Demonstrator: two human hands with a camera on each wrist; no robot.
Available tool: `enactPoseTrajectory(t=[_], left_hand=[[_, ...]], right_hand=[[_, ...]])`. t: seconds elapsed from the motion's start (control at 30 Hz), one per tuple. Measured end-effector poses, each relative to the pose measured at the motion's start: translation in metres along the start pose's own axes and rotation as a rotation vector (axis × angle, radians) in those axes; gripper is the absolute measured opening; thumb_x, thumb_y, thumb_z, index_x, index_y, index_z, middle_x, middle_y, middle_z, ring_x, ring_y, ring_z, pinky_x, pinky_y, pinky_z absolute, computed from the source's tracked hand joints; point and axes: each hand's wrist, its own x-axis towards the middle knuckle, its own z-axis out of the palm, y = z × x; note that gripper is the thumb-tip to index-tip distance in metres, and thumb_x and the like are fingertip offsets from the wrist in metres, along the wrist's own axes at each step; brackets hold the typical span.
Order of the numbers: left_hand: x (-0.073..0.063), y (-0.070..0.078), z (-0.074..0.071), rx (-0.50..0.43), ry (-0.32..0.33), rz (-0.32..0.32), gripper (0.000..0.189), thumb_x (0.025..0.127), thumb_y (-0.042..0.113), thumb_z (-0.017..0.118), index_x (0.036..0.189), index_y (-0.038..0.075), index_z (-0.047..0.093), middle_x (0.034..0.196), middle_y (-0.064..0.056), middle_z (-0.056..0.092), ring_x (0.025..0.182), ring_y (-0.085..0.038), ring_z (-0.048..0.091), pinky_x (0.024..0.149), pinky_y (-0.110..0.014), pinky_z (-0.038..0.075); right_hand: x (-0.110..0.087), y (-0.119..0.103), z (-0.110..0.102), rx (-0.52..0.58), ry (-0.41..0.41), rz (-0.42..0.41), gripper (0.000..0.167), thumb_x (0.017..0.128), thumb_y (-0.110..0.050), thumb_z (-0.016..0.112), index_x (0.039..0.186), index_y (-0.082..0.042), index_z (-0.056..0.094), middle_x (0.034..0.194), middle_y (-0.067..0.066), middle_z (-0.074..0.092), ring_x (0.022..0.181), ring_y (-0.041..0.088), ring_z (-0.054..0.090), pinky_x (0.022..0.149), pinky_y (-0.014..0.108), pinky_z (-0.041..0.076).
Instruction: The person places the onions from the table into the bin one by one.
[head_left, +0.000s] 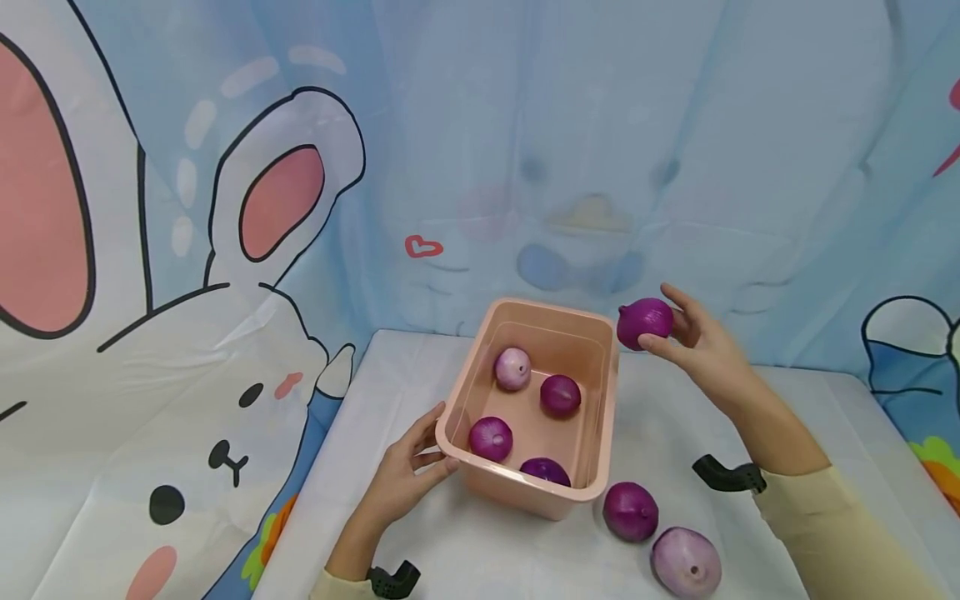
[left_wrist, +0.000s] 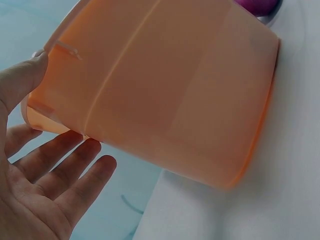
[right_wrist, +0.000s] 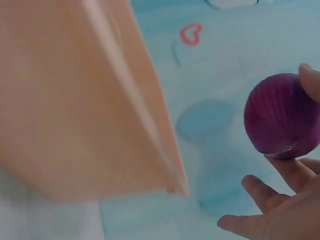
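A red onion (head_left: 645,322) is pinched between the thumb and fingers of my right hand (head_left: 708,354), raised just beyond the right rim of a pink plastic bin (head_left: 517,493). In the right wrist view that onion (right_wrist: 280,117) is apart from the bin wall (right_wrist: 85,110). My left hand (head_left: 408,475) holds the bin's near left corner, thumb at the rim and fingers along the side, as the left wrist view shows. Several onions lie inside the bin, among them a paler one (head_left: 513,369) and a dark purple one (head_left: 560,396).
On the white table (head_left: 480,554), right of the bin's near end, lie a purple onion (head_left: 631,512) and a larger pale one (head_left: 686,562). A blue cartoon-printed curtain (head_left: 465,125) hangs behind the table and at its left. Black wrist mounts (head_left: 727,475) sit on both forearms.
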Motion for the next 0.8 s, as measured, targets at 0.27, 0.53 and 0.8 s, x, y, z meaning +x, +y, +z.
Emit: enactPoseTrajectory(t=[0.27,0.53,0.8], left_hand=[[-0.001,-0.002,0.0,-0.023,-0.005,0.019,0.083,0.09,0.011,0.083,0.161,0.017,0.04,0.153,-0.009,0.052,0.13,-0.031,0.059,0.098,-0.054,0.053],[0.0,-0.001,-0.001,-0.01,-0.017,0.03,0.079,0.093,0.015,0.081,0.161,0.022,0.041,0.153,-0.006,0.052,0.13,-0.027,0.059,0.099,-0.049,0.054],[0.0,0.0,0.001,-0.006,0.0,0.0,0.083,0.091,0.007,0.082,0.161,0.016,0.04,0.153,-0.01,0.052,0.13,-0.031,0.059,0.099,-0.053,0.054]], right_hand=[[0.018,-0.024,0.033,0.594,-0.122,-0.069,0.074,0.104,0.001,0.058,0.166,-0.009,0.017,0.151,0.015,0.039,0.132,0.02,0.05,0.103,0.025,0.049],[0.032,-0.04,0.054,0.646,-0.167,-0.073,0.073,0.104,-0.001,0.059,0.165,-0.008,0.018,0.145,0.013,0.046,0.128,0.02,0.055,0.106,0.027,0.048],[0.032,-0.038,0.055,0.505,-0.214,-0.112,0.076,0.107,-0.007,0.056,0.168,-0.016,0.011,0.169,0.017,0.024,0.155,0.03,0.019,0.116,0.028,0.036]])
